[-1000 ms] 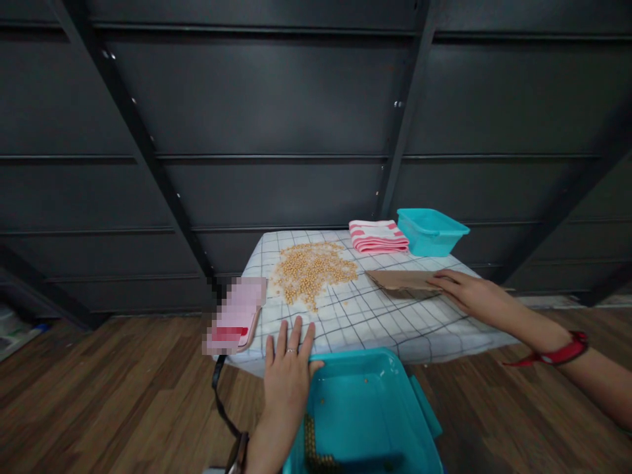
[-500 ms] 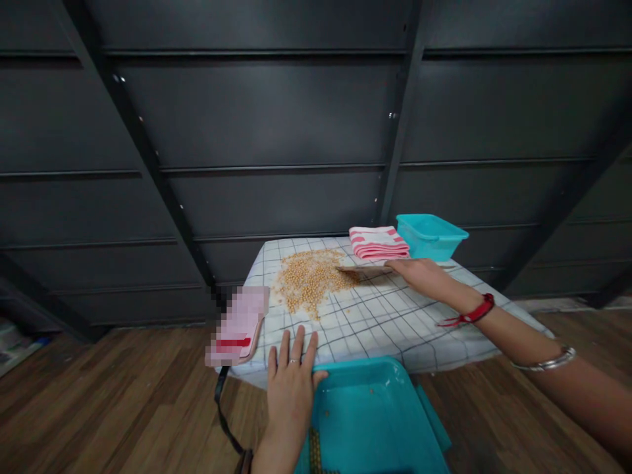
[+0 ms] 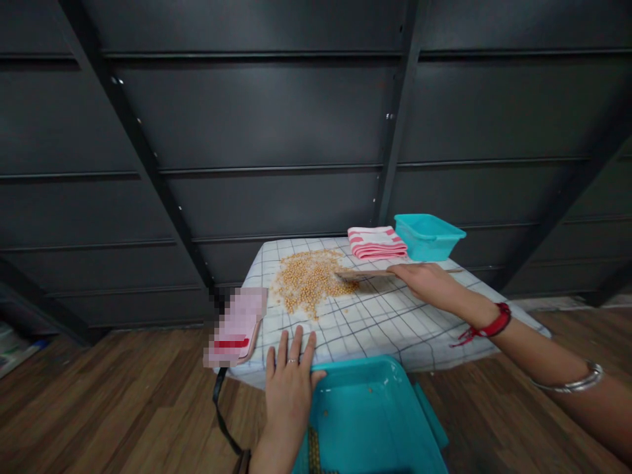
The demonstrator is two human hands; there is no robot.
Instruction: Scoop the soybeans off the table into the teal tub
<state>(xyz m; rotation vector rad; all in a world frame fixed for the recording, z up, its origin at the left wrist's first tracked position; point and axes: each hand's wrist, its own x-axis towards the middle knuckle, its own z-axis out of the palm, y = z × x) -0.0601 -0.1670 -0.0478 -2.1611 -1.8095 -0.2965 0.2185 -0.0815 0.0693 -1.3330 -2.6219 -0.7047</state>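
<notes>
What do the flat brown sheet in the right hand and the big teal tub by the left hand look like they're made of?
The sheet looks like plain matte cardboard: thin, stiff, brown, seen nearly edge-on. The tub looks like moulded plastic: even teal colour, smooth slightly glossy walls, rounded rim.

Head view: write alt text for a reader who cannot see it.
A right hand holds a cardboard sheet edge-on against a pile of beans on a checked tablecloth. The left hand steadies a teal tub at the near edge.
</notes>
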